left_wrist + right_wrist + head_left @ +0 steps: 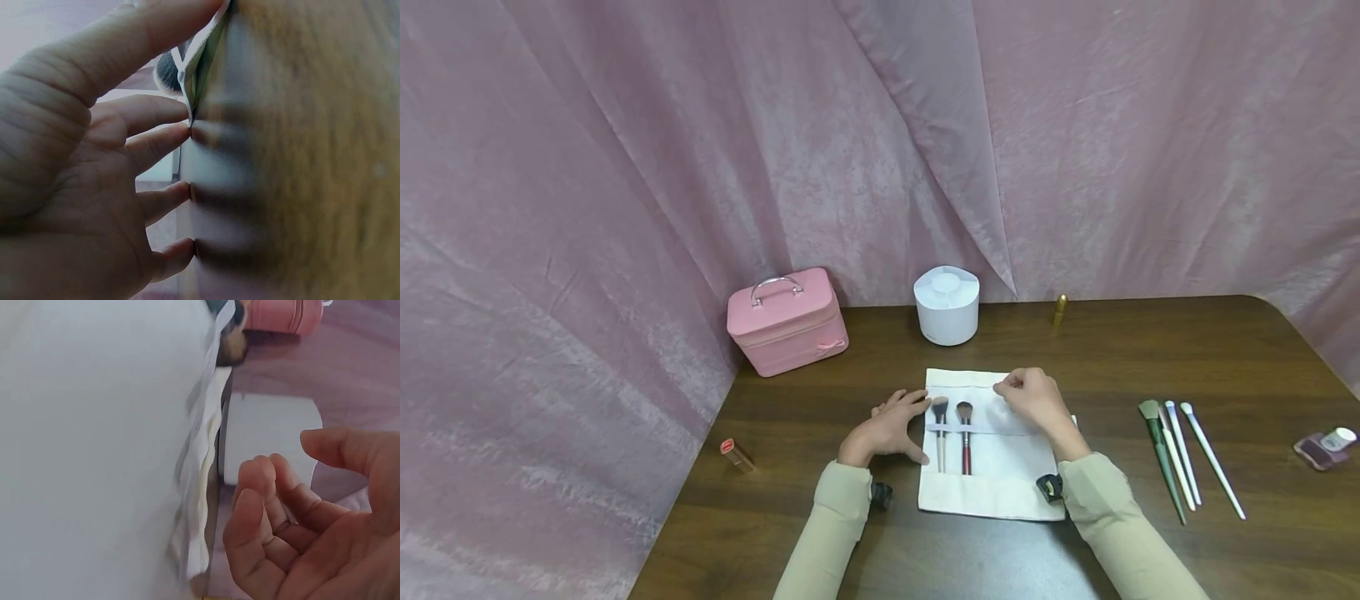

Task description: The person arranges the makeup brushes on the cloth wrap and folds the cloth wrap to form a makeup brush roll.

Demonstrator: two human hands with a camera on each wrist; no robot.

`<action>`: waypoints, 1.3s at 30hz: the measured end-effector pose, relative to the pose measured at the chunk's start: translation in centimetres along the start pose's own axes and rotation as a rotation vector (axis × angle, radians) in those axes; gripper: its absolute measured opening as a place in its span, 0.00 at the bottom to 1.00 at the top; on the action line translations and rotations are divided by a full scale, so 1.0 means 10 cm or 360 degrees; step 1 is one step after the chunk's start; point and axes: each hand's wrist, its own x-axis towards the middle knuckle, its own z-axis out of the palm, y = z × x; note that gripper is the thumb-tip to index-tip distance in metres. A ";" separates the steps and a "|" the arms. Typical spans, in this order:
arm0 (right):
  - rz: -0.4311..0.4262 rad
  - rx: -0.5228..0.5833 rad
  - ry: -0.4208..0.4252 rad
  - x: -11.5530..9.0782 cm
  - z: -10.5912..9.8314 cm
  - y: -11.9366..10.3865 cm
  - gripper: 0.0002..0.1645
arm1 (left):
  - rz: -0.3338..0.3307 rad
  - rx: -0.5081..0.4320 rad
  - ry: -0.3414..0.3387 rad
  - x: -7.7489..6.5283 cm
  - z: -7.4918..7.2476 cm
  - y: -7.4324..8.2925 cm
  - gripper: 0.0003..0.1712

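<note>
A white cloth brush holder (992, 497) lies unfolded on the table. Two makeup brushes are tucked under its band: a pale-handled brush (941, 407) at the left and a red-handled brush (966, 454) beside it. My left hand (891, 427) spreads its fingers along the holder's left edge. In the left wrist view, fingertips (181, 190) touch the table and the cloth edge (194, 78). Over the holder's upper right part hovers my right hand (1033, 398). Its fingers (250, 515) bend loosely, the thumb stands apart, and nothing shows between them.
Several more brushes (1167, 458) lie to the right, with a purple bottle (1317, 452) beyond. Behind the holder stand a white round container (947, 312), a gold tube (1060, 310) and a pink case (787, 325). A lipstick (737, 455) lies at the left.
</note>
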 end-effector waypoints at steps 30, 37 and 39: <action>0.0096 -0.0440 0.0327 -0.35 -0.92 0.74 0.16 | 0.0008 0.0001 0.0009 0.00 0.01 -0.02 0.56; 0.0181 -0.0514 0.0258 -0.44 -1.09 0.85 0.19 | 0.0017 0.0009 0.0017 0.01 0.02 -0.02 0.56; 0.0186 -0.0540 0.0241 -0.47 -1.13 0.89 0.16 | 0.0012 0.0004 0.0012 0.01 0.02 -0.01 0.56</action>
